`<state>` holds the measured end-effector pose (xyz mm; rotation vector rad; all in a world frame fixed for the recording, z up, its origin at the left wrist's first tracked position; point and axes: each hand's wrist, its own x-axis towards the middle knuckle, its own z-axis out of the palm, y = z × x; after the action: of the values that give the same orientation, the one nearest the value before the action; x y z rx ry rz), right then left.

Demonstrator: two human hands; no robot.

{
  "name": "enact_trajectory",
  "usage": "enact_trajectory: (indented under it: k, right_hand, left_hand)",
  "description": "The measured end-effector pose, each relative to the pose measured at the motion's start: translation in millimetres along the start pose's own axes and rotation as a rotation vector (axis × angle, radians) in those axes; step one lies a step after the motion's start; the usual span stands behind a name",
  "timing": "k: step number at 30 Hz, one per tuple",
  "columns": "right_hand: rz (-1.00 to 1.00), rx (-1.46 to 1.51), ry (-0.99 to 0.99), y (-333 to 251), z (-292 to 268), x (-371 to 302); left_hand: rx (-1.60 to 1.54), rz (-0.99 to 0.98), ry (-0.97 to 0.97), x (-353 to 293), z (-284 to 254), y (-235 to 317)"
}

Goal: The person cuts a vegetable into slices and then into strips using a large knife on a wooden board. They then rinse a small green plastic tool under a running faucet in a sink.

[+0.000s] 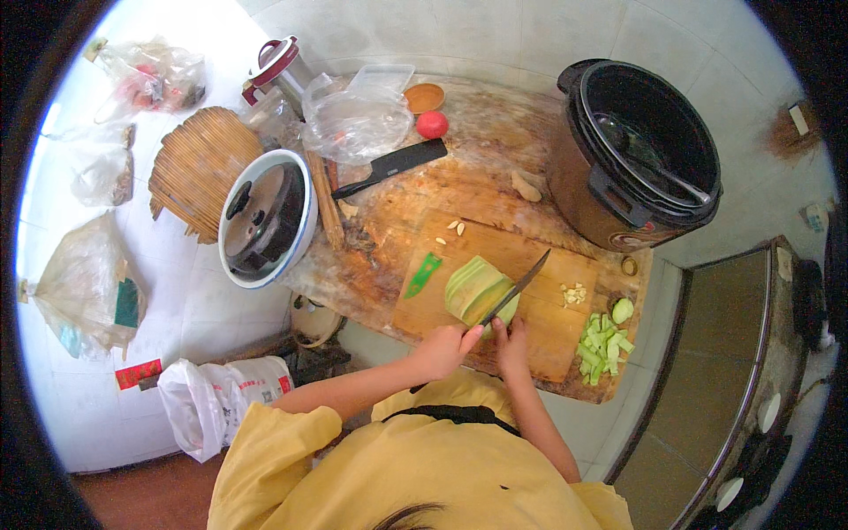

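Tabletop (503,115): stained wood is carrying the cutting board (548,336).
Pale green vegetable (475,287): resting on the board, between blade and green peeler-like tool (423,276).
Left hand (443,349): gripping the knife (526,281) by its handle.
Right hand (511,346): curling beside the blade; whether it's gripping, I cannot tell.
Careful cutting: calls for keeping fingertips tucked clear, steadying the vegetable, guiding strokes evenly.

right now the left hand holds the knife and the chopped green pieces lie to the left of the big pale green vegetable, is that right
Not quite: the head view shows the chopped green pieces lying to the right of the big pale green vegetable. The left hand does hold the knife.
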<state>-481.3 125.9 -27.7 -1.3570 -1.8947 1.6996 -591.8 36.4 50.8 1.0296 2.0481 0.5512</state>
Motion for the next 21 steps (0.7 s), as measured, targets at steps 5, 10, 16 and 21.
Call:
enact_trajectory:
  k: [5, 10, 16, 21]
  right_hand:
    - [-0.05, -0.015, -0.001, 11, -1, 2]
    - [-0.046, 0.19, -0.103, 13, -7, 4]
    - [-0.005, 0.266, -0.049, 4, -10, 0]
    - [0.037, 0.321, -0.021, 0, -7, 0]
  left_hand:
    - [0.027, -0.035, 0.074, -3, 16, -1]
    - [-0.065, 0.035, 0.126, -3, 14, 2]
    - [-0.122, 0.047, 0.127, -4, 11, -8]
    - [-0.258, 0.006, 0.018, -32, -33, 12]
